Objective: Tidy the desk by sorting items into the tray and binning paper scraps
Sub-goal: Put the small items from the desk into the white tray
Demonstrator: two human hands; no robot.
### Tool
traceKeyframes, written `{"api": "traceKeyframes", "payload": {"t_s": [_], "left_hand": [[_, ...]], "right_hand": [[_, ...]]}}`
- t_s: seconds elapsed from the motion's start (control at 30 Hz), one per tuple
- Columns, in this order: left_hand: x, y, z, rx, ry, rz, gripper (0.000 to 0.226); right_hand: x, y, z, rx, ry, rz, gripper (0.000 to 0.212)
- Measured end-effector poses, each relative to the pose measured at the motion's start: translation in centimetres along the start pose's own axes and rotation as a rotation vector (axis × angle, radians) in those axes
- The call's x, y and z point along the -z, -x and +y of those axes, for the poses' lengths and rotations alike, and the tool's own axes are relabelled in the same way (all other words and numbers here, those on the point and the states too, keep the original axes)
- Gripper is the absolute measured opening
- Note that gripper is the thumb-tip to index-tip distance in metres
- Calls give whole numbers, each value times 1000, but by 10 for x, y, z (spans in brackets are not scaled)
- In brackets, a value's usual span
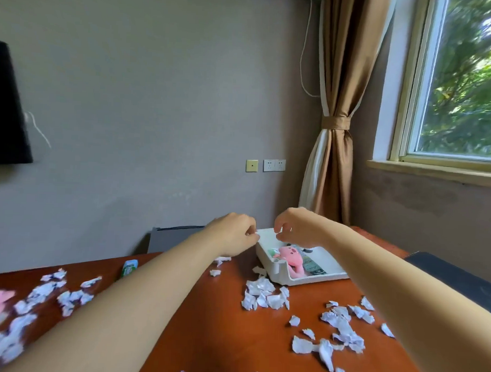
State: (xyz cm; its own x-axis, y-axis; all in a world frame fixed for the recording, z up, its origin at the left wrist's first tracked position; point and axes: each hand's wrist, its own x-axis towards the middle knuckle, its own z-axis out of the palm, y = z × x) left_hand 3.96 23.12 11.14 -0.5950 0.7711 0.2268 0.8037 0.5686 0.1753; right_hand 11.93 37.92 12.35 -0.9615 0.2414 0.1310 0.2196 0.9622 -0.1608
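Two curled hands, left hand [231,235] and right hand [298,229], at tray [313,281] far corner; I can't tell what's pinched. Paper scraps [265,296] litter desk [206,323]; pink plush [292,255] inside tray.

left hand [231,235], right hand [300,229] curled over white tray [277,272], pink plush [292,257] inside, paper scraps [265,296] around

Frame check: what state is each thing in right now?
Tray: on desk, partly filled.
Plush: lying in tray.
Scraps: scattered on desk, unbinned.
Green box: on desk, outside tray.
Left hand: curled at tray's far corner, grip unclear.
Right hand: curled over tray, grip unclear.
Curtain: tied back.
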Motion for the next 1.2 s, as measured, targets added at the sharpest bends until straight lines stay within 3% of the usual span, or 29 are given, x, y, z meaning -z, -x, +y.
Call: {"api": "traceKeyframes", "payload": {"t_s": [0.27,0.47,0.6,0.7,0.8,0.97,1.2], "left_hand": [[10,102,-42,79,-33,-7,26],[-26,152,-88,232,74,-35,26],[-64,172,-118,407,133,-47,45],[-79,177,-135,589,89,-81,69],[-91,175,-155,675,50,-104,76],[-103,163,-178,712,-46,34,75],[-108,129,-203,647,33,133,70]], "right_hand": [[-37,31,-81,87,24,-101,26],[-83,24,-124,63,-12,-197,28],[-116,16,-144,62,-85,-267,36],[-145,7,-148,83,-64,-215,42],[-167,-3,-149,54,-72,-212,51],[-199,-22,-145,45,-100,-140,53],[-213,-55,-139,69,-145,70,53]]}}
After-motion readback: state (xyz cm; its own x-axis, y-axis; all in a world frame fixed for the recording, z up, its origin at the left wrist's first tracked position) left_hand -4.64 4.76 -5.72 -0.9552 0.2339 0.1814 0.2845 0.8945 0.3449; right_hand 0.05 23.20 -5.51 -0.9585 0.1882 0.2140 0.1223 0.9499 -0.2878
